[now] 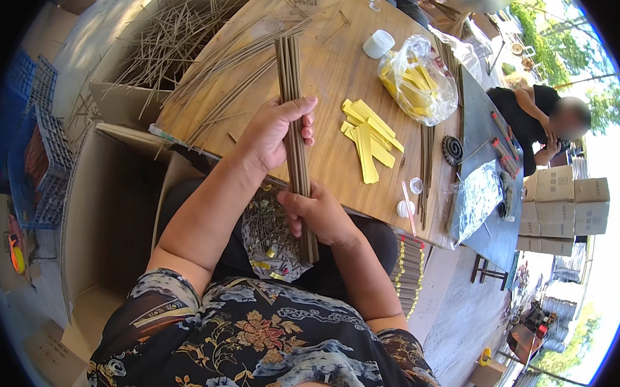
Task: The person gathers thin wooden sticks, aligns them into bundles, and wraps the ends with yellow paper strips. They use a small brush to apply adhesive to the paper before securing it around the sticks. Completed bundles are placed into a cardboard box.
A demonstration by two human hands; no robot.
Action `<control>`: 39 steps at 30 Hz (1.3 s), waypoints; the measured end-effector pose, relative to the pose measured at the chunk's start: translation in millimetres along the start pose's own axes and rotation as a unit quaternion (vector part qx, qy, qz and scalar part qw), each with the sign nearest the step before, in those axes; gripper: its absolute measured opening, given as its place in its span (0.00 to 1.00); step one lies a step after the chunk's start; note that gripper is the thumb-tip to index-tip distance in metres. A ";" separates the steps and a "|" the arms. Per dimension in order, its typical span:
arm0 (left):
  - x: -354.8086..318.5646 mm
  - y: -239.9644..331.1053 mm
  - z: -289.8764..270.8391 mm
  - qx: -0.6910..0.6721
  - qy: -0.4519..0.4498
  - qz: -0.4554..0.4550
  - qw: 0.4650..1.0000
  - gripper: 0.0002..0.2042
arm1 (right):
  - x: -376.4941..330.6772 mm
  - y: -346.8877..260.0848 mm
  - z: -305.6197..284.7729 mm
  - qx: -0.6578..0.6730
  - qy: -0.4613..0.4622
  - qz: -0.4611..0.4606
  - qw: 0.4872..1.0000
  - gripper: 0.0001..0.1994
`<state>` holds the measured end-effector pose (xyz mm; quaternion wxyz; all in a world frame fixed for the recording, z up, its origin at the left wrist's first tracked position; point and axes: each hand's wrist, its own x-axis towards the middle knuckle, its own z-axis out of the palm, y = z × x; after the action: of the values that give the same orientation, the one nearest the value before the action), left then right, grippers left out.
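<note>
Upright in front of me stands a bundle of long, thin brown incense sticks (pixel 290 75). My left hand (pixel 278 128) is wrapped round its upper middle, thumb across the front. Lower down, my right hand (pixel 319 210) is closed round the same bundle, whose bottom end hangs past the table edge over my lap. Just right of the bundle, flat yellow paper strips (pixel 369 138) lie in a loose pile on the wooden table (pixel 325 87). More yellow strips fill a clear plastic bag (pixel 420 82) beyond them.
Loose sticks spread over the table's left side and heap in a cardboard box (pixel 98 89). A white jar (pixel 378 44) and a small white pot (pixel 405 208) stand on the table. Banded bundles (pixel 408 269) lie low at right. People work at the far side and right.
</note>
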<state>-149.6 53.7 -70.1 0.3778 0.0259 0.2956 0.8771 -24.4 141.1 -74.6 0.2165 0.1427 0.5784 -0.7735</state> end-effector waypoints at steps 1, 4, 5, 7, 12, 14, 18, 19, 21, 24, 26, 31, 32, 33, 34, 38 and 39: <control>1.6 1.6 -5.7 -0.031 -0.025 -0.013 0.999 0.08 | -2.2 0.9 -1.4 0.060 -0.035 0.021 0.997 0.09; 1.0 0.2 -9.2 -0.036 -0.036 -0.008 0.999 0.08 | -4.7 0.8 1.7 0.112 -0.035 0.042 0.992 0.08; 2.3 -0.6 -9.6 0.012 0.013 0.025 1.000 0.08 | 0.4 6.8 2.9 -0.065 0.053 -0.015 0.996 0.08; 2.3 -1.8 -7.8 0.106 0.109 0.087 0.985 0.08 | 8.7 15.3 6.0 -0.404 0.218 -0.122 0.880 0.08; -1.8 6.3 -13.2 -0.125 -0.107 -0.024 0.986 0.09 | -15.4 1.0 9.4 0.162 -0.079 0.035 0.983 0.07; -4.7 4.0 -11.3 -0.005 -0.012 0.024 1.000 0.09 | -10.0 6.3 11.9 -0.009 0.023 -0.008 1.000 0.08; -6.1 1.3 -7.6 0.013 0.026 0.035 0.999 0.09 | -5.4 18.2 13.5 -0.136 0.086 -0.024 0.987 0.09; -5.8 2.7 -9.3 -0.028 0.001 0.013 1.000 0.10 | -8.1 15.3 15.5 -0.067 0.037 -0.011 0.997 0.09; -2.5 6.3 -14.0 -0.101 -0.082 -0.001 0.991 0.10 | -16.9 4.4 13.4 0.107 -0.038 0.056 0.992 0.08; -3.3 7.3 -15.9 -0.066 -0.059 0.006 0.996 0.10 | -16.9 4.5 12.1 0.052 -0.034 0.035 0.997 0.08; -6.7 6.0 -9.7 0.006 0.039 0.023 0.999 0.10 | -12.6 7.4 13.8 -0.097 0.045 0.008 0.994 0.08; 0.7 21.3 -26.4 -0.104 -0.065 0.026 0.992 0.09 | -27.8 8.2 15.1 0.120 -0.077 0.077 0.987 0.09; 0.9 23.1 -29.1 -0.114 -0.083 0.024 0.990 0.09 | -27.7 11.5 13.6 0.155 -0.094 0.083 0.980 0.09; 1.3 24.5 -29.2 -0.122 -0.101 0.021 0.987 0.08 | -27.5 12.2 14.1 0.118 -0.074 0.066 0.988 0.09; 1.9 23.3 -30.5 -0.117 -0.118 0.031 0.986 0.08 | -27.1 12.9 15.6 0.081 -0.054 0.049 0.994 0.09; -4.5 13.5 -19.0 -0.049 -0.081 0.063 0.993 0.09 | -25.6 11.9 13.4 -0.013 -0.015 0.009 1.000 0.08; -9.4 8.9 -16.2 -0.037 -0.102 0.033 0.994 0.09 | -25.6 9.6 12.7 -0.008 -0.007 0.008 1.000 0.08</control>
<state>-153.1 34.4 -77.1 0.3773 0.1107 0.2220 0.8922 3.0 131.0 -66.9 0.2279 0.1398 0.5819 -0.7681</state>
